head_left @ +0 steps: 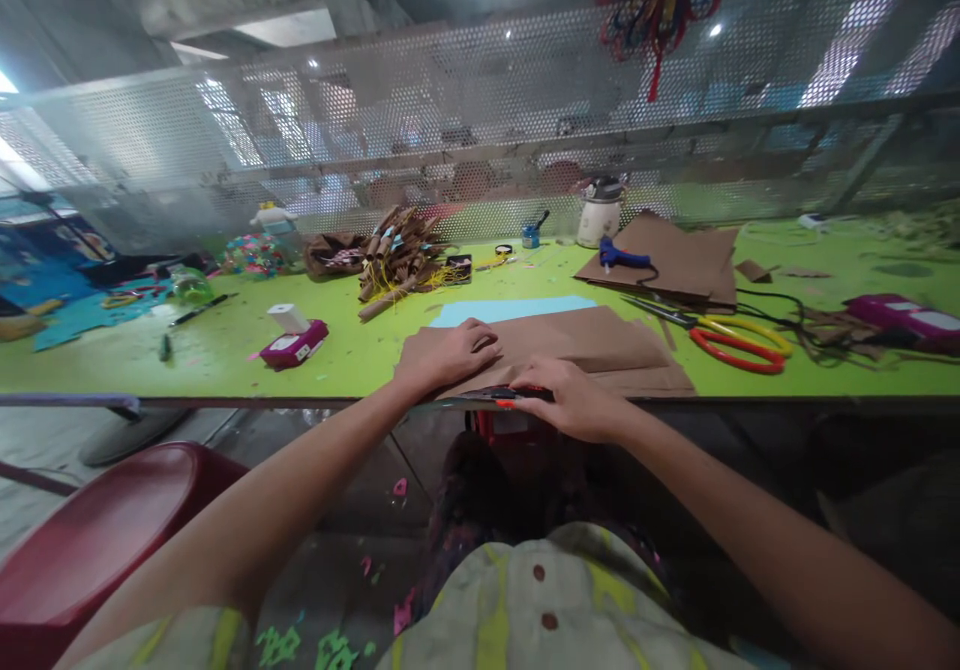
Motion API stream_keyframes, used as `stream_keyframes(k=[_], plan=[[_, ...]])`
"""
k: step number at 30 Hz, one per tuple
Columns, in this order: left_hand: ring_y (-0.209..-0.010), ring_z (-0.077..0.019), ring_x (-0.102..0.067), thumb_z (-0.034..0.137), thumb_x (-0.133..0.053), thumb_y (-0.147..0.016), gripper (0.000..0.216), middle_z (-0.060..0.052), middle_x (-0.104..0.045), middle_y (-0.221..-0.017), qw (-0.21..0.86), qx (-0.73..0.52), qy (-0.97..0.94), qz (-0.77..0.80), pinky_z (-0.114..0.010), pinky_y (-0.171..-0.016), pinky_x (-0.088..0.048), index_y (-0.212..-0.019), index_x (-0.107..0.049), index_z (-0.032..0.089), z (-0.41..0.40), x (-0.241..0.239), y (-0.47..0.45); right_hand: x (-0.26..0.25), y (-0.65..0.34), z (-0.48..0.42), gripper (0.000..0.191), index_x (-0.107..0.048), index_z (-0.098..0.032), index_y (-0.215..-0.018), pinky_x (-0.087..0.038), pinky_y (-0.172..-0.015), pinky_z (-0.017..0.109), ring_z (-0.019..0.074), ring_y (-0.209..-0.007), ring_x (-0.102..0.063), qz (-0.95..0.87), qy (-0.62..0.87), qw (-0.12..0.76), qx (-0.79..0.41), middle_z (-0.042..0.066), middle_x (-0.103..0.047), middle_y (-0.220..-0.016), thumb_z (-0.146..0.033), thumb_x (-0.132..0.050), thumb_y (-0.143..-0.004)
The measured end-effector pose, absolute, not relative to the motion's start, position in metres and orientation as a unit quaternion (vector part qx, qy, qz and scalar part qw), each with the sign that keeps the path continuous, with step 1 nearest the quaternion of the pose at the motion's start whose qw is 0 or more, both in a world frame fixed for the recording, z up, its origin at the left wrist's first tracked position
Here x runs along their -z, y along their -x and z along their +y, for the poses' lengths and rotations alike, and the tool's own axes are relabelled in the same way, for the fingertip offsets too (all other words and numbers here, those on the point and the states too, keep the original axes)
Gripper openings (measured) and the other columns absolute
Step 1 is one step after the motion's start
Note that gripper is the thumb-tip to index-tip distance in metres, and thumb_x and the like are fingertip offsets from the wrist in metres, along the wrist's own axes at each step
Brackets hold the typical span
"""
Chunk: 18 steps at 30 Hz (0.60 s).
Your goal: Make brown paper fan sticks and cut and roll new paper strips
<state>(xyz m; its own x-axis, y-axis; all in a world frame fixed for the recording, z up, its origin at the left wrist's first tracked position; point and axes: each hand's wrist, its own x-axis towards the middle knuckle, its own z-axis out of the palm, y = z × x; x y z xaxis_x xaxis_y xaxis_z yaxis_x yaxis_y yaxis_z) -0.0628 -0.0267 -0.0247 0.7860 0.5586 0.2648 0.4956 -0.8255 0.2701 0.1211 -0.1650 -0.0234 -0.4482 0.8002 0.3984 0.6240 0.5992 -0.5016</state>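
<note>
My left hand (452, 354) lies flat, fingers spread, on a stack of brown cardboard sheets (600, 342) at the near edge of the green table (225, 345). My right hand (570, 400) is closed around a dark utility knife with a red-orange part (491, 396), held at the cardboard's front edge, blade end pointing left toward my left hand. A light blue sheet (510, 309) lies just behind the cardboard.
Red-and-yellow scissors (739, 342) lie to the right, near black cables. Farther back are a blue glue gun (622, 257) on more cardboard, a white jar (598, 214), a heap of rolled cardboard tubes (397, 255) and a pink box (294, 345). A red stool (105, 530) stands at left.
</note>
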Motion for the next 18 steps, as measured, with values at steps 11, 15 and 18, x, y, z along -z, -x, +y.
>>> stream_keyframes(k=[11,15,18], plan=[[-0.097,-0.0215,-0.055,0.044,-0.042,-0.089,0.040,-0.011,-0.059,-0.107,0.110,-0.171,-0.933,0.298,-0.037,-0.093,-0.043,-0.105,-0.064,0.016,-0.027,0.024,0.062,0.024,-0.109,-0.159,0.017,-0.069,-0.016,-0.093,-0.043,-0.076,0.030,0.0178,-0.083,-0.056,-0.844,0.413,0.313,-0.141,0.008,-0.062,-0.086,-0.027,-0.057,-0.088],[-0.097,-0.0218,-0.056,0.046,-0.043,-0.088,0.042,-0.011,-0.057,-0.109,0.110,-0.168,-0.932,0.303,-0.037,-0.093,-0.044,-0.107,-0.063,0.014,-0.025,0.026,0.062,0.025,-0.099,-0.153,0.014,-0.069,-0.015,-0.088,-0.042,-0.076,0.031,0.0184,-0.083,-0.055,-0.848,0.416,0.302,-0.128,0.008,-0.061,-0.086,-0.025,-0.059,-0.086],[-0.098,-0.0221,-0.056,0.047,-0.043,-0.088,0.043,-0.011,-0.056,-0.110,0.108,-0.168,-0.931,0.305,-0.038,-0.093,-0.044,-0.108,-0.063,0.014,-0.026,0.026,0.062,0.026,-0.091,-0.152,0.013,-0.068,-0.014,-0.087,-0.042,-0.076,0.031,0.0183,-0.083,-0.055,-0.846,0.420,0.302,-0.130,0.008,-0.061,-0.086,-0.024,-0.059,-0.086]])
